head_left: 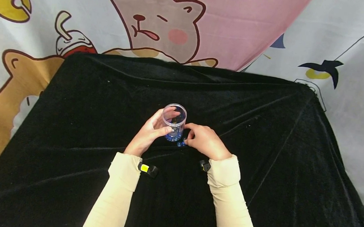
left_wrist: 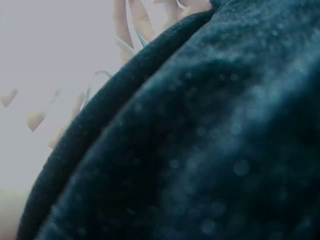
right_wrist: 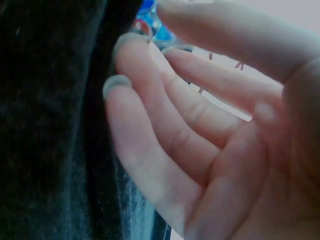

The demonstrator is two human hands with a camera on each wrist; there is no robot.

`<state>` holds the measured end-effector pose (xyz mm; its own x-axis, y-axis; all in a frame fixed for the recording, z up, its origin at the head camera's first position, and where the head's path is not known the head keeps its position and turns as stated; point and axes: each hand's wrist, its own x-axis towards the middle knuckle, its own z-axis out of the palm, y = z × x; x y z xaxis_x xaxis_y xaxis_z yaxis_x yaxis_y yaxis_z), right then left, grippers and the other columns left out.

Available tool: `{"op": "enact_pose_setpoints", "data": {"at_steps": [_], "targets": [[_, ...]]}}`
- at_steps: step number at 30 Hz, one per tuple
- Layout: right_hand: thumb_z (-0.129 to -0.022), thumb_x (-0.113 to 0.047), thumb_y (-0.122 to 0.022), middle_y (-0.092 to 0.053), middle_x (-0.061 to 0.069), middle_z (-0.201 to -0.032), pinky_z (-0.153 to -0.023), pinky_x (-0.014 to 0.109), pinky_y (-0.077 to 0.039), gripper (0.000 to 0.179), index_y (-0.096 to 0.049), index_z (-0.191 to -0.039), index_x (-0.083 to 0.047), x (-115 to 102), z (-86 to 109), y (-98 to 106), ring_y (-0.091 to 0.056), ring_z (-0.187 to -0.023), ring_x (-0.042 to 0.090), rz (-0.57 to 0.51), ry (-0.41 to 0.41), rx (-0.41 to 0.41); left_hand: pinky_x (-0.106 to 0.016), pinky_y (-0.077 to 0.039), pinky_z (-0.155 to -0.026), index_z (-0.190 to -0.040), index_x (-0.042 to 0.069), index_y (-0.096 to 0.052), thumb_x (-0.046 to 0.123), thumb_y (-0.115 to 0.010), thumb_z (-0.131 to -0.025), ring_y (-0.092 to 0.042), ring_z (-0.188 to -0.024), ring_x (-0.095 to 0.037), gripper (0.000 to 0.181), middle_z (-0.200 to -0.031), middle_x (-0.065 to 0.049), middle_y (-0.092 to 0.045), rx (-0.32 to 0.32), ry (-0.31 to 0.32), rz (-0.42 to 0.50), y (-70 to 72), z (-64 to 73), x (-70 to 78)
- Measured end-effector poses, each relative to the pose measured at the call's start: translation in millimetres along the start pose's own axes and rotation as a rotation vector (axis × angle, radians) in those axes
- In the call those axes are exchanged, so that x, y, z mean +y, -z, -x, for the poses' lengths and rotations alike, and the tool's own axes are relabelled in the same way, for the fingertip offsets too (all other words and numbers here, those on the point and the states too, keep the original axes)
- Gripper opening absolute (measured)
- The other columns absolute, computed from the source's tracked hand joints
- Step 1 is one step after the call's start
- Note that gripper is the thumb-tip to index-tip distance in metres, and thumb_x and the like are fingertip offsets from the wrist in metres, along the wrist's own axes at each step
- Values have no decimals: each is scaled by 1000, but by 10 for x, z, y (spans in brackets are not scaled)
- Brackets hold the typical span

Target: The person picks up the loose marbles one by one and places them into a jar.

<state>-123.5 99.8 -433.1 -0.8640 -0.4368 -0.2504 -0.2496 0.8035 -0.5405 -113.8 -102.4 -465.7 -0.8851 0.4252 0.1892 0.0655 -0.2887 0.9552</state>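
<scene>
My left hand (head_left: pixel 150 132) grips a clear plastic cup (head_left: pixel 175 109) from its left side, thumb in front and fingers behind. Blue glass beads (head_left: pixel 173 137) lie at the bottom of the cup, which stands roughly upright. Close to its right side, a few loose blue beads (head_left: pixel 179 144) sit on the black cloth. My right hand (head_left: pixel 207 141) is there with curled fingers, its thumb and fingertips pinching at one of these beads. In the right wrist view, blue beads (right_wrist: pixel 162 33) show beside the fingertips, partly hidden by the thumb. Cloth mostly blocks the left wrist view.
Black velvety cloth (head_left: pixel 278 153) with folds and wrinkles covers the table. Behind it hangs a curtain (head_left: pixel 163 23) printed with cartoon animals. A dark strap with a small camera (head_left: pixel 148 169) sits at the left wrist, and another camera (head_left: pixel 205 165) at the right.
</scene>
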Motion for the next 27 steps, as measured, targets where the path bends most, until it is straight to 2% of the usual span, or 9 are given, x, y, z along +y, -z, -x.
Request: {"op": "enact_pose_setpoints", "data": {"at_steps": [4,7,10,14,21,24,27], "targets": [[-79,-18,-68,-56,-5,-72,-58,27,-43,39,-56,-116,-12,22,-7,-3,-52,-62,12,12,-19,-23,-49,-25,-100,-137,8,-29,25,-54,-88,-27,-127,-36,57,-136,-21,-33,-2,-7,-8,-16,2,21],[-79,-18,-68,-56,-5,-73,-59,27,-43,40,-56,-117,-13,33,-14,-12,-52,-63,12,21,-21,-31,-49,-24,-100,-137,9,-29,29,-53,-88,-26,-127,-36,58,-137,-21,-33,-7,-14,2,-14,4,15],[-79,-18,-68,-56,-5,-73,-59,27,-43,39,-56,-116,-13,33,-18,-19,-51,-64,12,30,-19,-33,-49,-23,-101,-137,10,-29,29,-53,-88,-26,-128,-35,58,-137,-19,-34,-8,-14,7,19,0,-45],[-79,-17,-68,-56,-6,-70,-58,27,-42,29,-62,-107,-14,28,-21,-27,-51,-62,12,51,-6,-11,-48,-26,-99,-136,12,-31,31,-56,-86,-29,-127,-34,59,-136,-16,-37,-2,-8,4,65,-14,-146],[-79,-17,-67,-56,-6,-68,-58,28,-41,12,-68,-91,-15,36,-33,-48,-49,-62,12,87,46,42,-50,-28,-97,-135,11,-32,33,-57,-86,-29,-126,-36,60,-135,-15,-38,-6,-18,3,90,-14,-192],[-78,-18,-68,-56,-6,-69,-59,28,-41,11,-68,-89,-16,38,-36,-54,-49,-63,12,89,56,53,-50,-26,-98,-135,12,-33,37,-54,-87,-29,-126,-34,59,-134,-13,-39,-6,-28,-14,91,-14,-185],[-78,-19,-69,-55,-6,-69,-58,28,-41,11,-67,-88,-16,38,-40,-63,-49,-63,12,90,49,48,-49,-24,-99,-135,12,-33,26,-45,-92,-29,-126,-33,47,-134,-13,-39,-8,-32,-24,85,-4,-161]]}}
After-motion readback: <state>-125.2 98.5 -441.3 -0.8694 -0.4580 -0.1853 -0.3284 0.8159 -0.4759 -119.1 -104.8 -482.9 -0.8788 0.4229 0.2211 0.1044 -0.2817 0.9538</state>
